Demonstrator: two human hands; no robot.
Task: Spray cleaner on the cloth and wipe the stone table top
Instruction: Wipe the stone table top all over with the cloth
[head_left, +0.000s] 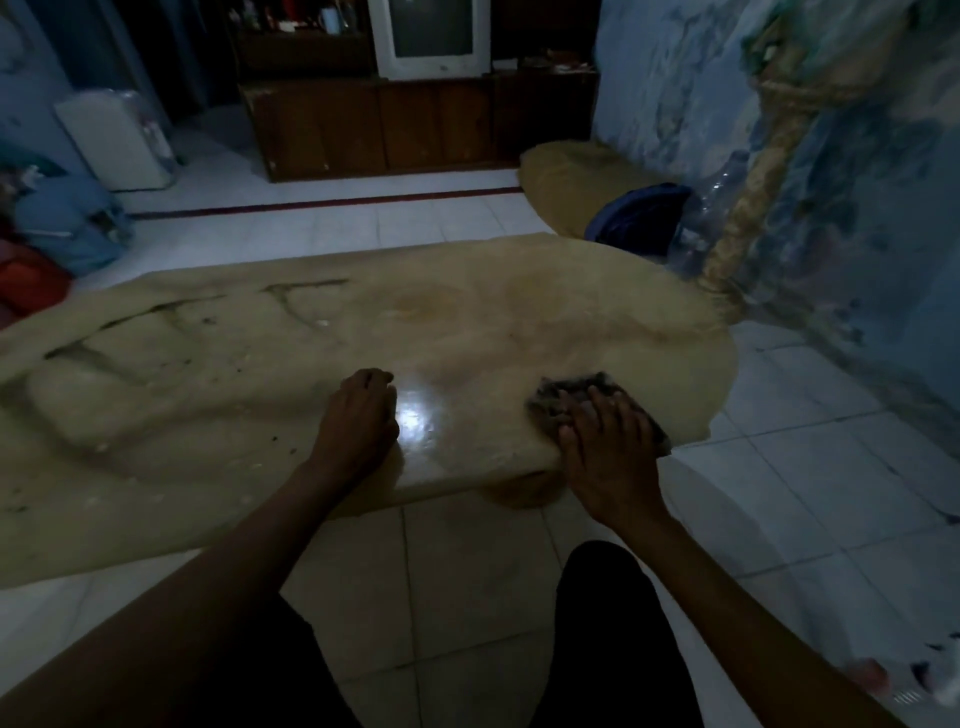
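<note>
A low tan stone table top with carved grooves fills the middle of the view. My right hand lies flat, fingers spread, pressing a dark cloth onto the table near its front right edge. My left hand rests palm down on the stone beside a bright glare spot, holding nothing. No spray bottle shows in the frame.
White floor tiles surround the table. A second stone seat with a blue bag stands behind on the right, next to a clear water jug and a rope-wrapped post. A wooden cabinet with a TV stands at the back.
</note>
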